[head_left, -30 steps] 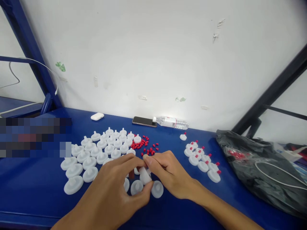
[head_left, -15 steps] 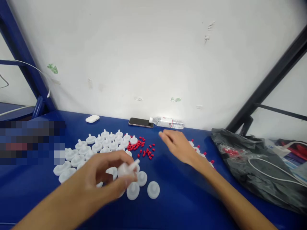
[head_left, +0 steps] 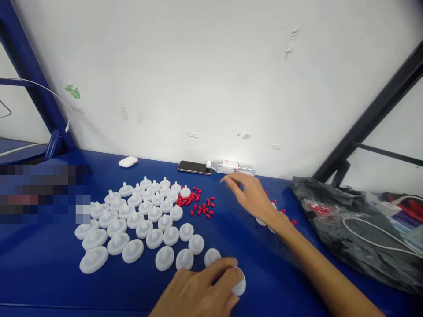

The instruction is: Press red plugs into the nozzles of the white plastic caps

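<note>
Many white plastic caps (head_left: 145,220) lie in rows on the blue table (head_left: 42,277), left of centre. A small heap of red plugs (head_left: 199,205) lies just behind them. My left hand (head_left: 201,288) is low at the front edge, fingers curled over one white cap (head_left: 239,284) at the right end of the front row. My right hand (head_left: 251,196) reaches out to the right with fingers stretched and nothing seen in them. It hovers over a few caps with red plugs fitted (head_left: 284,216) and hides most of them.
A phone (head_left: 194,167), a lying water bottle (head_left: 231,167) and a white earbud case (head_left: 128,161) sit along the white wall. A black plastic bag (head_left: 346,220) with a white cable on it fills the right side. Blue frame bars rise left and right.
A second ago both hands pinched one cap at the centre. My right hand then swung out to the right group, and my left hand dropped to the front row onto another cap.
</note>
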Demonstrator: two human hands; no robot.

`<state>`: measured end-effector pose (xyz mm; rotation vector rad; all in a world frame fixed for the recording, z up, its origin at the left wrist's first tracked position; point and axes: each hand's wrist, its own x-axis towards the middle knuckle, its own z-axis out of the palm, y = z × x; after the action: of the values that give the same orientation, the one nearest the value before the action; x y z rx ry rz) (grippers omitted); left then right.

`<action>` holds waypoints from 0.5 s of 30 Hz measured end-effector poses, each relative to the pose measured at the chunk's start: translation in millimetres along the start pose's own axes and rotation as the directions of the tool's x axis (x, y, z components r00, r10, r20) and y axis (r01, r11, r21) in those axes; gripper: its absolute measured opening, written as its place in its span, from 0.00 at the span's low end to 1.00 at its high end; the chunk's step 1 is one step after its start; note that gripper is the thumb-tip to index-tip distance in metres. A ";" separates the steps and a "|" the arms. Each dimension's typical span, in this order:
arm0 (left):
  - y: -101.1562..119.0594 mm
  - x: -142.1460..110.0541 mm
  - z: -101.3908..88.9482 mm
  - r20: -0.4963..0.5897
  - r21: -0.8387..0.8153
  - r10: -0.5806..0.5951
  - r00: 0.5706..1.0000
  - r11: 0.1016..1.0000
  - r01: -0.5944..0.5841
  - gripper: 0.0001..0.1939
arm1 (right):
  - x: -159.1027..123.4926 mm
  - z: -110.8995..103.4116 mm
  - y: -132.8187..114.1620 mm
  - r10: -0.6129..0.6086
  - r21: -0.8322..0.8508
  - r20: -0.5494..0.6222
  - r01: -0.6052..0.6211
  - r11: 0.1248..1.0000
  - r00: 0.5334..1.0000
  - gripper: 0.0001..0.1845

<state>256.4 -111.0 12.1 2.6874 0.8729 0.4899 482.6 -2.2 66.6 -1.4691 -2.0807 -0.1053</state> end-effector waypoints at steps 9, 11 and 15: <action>-10.0 3.1 -10.8 -0.023 0.029 -0.214 0.977 0.976 0.215 0.21 | 2.8 -17.9 59.1 0.265 -0.361 -0.009 -0.250 0.898 0.964 0.20; -13.8 3.9 -12.8 -0.055 0.035 -0.249 0.967 0.967 0.251 0.22 | 1.0 -12.5 68.4 0.291 -0.390 0.046 -0.251 0.886 0.956 0.18; -22.9 6.1 -13.2 -0.114 0.044 -0.293 0.949 0.953 0.300 0.21 | 0.2 -7.1 76.4 0.311 -0.386 0.106 -0.249 0.888 0.944 0.11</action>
<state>244.1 -87.4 17.3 2.5367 1.3165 0.5462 552.9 24.9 52.7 -2.0576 -2.0236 -0.2810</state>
